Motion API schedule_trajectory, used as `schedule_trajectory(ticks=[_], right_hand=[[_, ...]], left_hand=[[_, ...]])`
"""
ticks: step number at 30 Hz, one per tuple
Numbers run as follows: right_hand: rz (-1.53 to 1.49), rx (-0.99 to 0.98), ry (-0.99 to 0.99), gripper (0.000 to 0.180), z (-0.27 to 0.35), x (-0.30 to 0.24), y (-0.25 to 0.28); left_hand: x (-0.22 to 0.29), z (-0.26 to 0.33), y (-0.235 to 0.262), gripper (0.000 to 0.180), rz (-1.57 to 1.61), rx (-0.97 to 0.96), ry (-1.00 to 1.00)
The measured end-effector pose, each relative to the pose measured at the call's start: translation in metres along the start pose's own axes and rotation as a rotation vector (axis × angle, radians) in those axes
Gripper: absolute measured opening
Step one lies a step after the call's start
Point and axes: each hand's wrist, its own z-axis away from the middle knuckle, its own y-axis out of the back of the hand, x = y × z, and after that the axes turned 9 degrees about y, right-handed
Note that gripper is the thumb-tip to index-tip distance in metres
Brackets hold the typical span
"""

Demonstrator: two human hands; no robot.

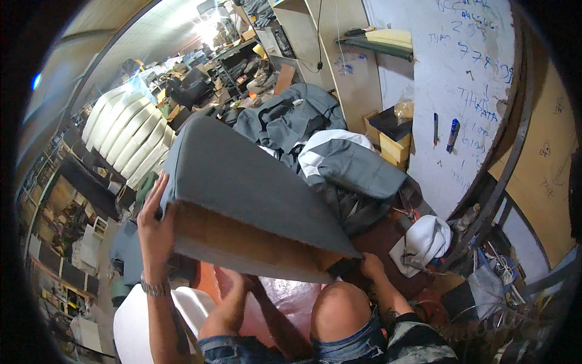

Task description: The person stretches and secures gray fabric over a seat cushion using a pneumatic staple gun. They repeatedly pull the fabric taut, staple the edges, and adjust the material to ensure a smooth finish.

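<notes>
A large grey fabric-covered cushion [242, 164] is tilted above my knees, its bare tan and brown board-like underside [260, 239] facing me. My left hand [156, 209], with a metal watch on the wrist, presses along the cushion's left edge, fingers pointing up and thumb hidden. At the lower right corner my right hand [371, 267] grips the cushion, and its fingertips are partly hidden behind it. Under the cushion, shiny pinkish plastic wrap [291, 303] shows between my legs.
Grey cushions and covers [291, 121] are heaped beyond. Pale stacked foam pieces [127, 130] stand at the left. A white board [464, 115] with pen marks holds two markers at the right. A white cloth bundle [427, 239] and tangled cords [503, 267] lie at the lower right.
</notes>
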Motion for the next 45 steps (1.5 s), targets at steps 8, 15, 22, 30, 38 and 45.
schedule_trajectory(ticks=[8, 15, 22, 30, 38, 45], right_hand=[[-0.126, 0.197, 0.141, 0.049, -0.022, -0.006, 0.009], [-0.031, 0.393, 0.299, 0.044, -0.068, -0.091, 0.067], [0.133, 0.481, 0.582, 0.030, -0.079, -0.222, 0.116], [-0.020, 0.441, 0.983, 0.025, -0.024, -0.366, 0.185], [-0.019, 0.425, 0.838, 0.031, -0.012, -0.295, 0.180], [-0.322, 0.655, 0.443, 0.035, -0.009, -0.175, 0.121]], left_hand=[[-0.104, 0.134, 0.032, 0.056, 0.144, 0.153, 0.225], [-0.200, 0.328, 0.022, 0.048, 0.274, 0.338, 0.859], [-0.269, 0.477, -0.014, 0.029, 0.457, 0.472, 1.305], [-0.355, 0.475, -0.008, 0.026, 0.537, 0.536, 1.380], [-0.336, 0.476, -0.023, 0.025, 0.315, 0.595, 1.383], [-0.194, 0.438, -0.026, 0.035, 0.432, 0.591, 1.436]])
